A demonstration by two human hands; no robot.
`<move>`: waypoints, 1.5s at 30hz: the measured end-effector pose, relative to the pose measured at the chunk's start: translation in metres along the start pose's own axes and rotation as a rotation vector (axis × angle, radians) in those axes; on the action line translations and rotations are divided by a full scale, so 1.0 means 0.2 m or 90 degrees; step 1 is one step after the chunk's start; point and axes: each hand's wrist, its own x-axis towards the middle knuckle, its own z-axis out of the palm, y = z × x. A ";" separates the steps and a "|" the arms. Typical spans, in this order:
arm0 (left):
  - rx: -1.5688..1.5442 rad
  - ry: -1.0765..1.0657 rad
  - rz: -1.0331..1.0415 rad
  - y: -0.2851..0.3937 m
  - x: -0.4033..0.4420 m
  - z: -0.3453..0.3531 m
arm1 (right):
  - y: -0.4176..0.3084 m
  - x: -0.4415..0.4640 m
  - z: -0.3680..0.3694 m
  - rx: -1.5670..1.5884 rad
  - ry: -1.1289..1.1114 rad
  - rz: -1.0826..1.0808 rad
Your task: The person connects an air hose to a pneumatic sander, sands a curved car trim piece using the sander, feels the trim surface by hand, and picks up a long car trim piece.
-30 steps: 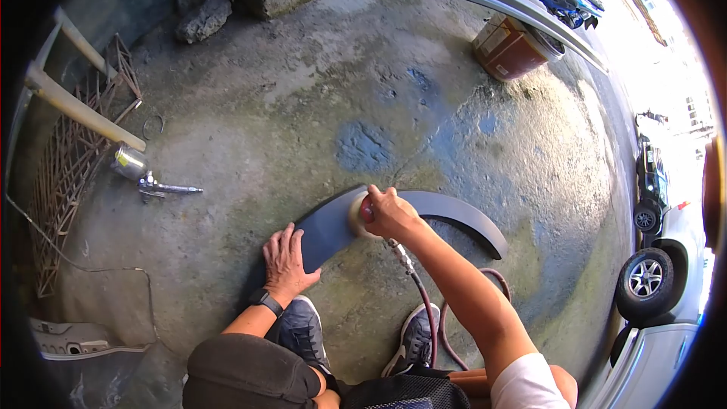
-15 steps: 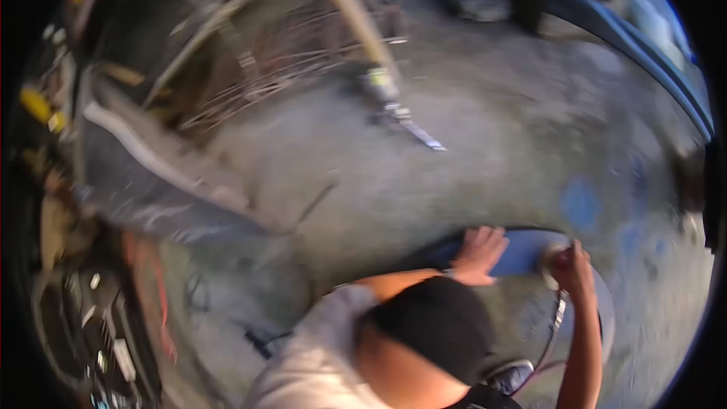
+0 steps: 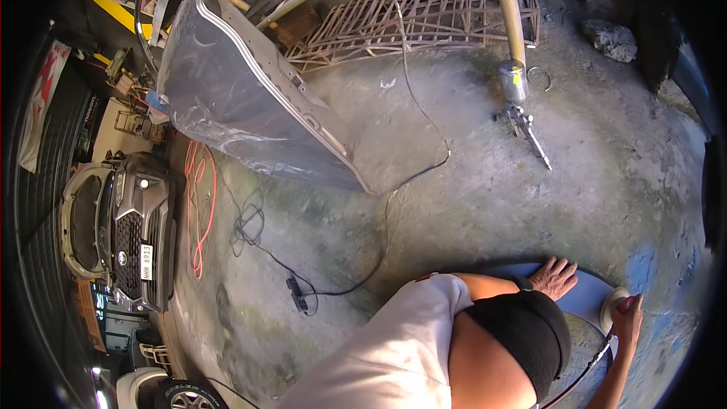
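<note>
My left hand (image 3: 555, 279) lies with fingers spread on a curved blue-grey panel (image 3: 588, 291) low on the right. Wrapped round the red top of a round-pad air sander (image 3: 613, 307) is my right hand (image 3: 628, 318). The sander's pale pad is at the panel's right end. A dark hose (image 3: 587, 375) runs down from the sander. My white sleeve, bare skin and black cloth hide the near part of the panel.
A large grey car panel (image 3: 250, 106) stands at upper left. Behind are a rusty metal frame (image 3: 424, 15) and a spray gun (image 3: 522, 117). A black cord (image 3: 388, 235) and orange hose (image 3: 198, 212) cross the floor. A dark car (image 3: 140, 235) is at left.
The view has turned, so the panel, sander and both hands now appear lower and further right. More of the car and the cords shows. The right hand still grips the sander.
</note>
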 end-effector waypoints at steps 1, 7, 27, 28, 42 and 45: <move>-0.005 -0.001 -0.001 0.01 0.00 0.01 | -0.01 0.00 0.01 -0.016 -0.006 -0.018; -0.022 0.037 -0.007 0.04 0.01 0.01 | -0.48 -0.15 0.05 -0.044 -0.049 -0.096; -0.045 0.020 0.001 0.00 -0.04 -0.18 | -0.53 -0.25 -0.24 -0.093 -0.157 0.105; -0.049 0.022 0.000 0.00 -0.04 -0.18 | -0.62 -0.26 -0.24 -0.097 -0.167 0.099; -0.059 0.017 -0.018 0.03 -0.03 -0.19 | -0.53 -0.33 -0.16 -0.105 -0.081 0.045; -0.053 0.017 -0.021 0.04 -0.04 -0.20 | -0.40 -0.29 -0.24 -0.068 -0.091 0.157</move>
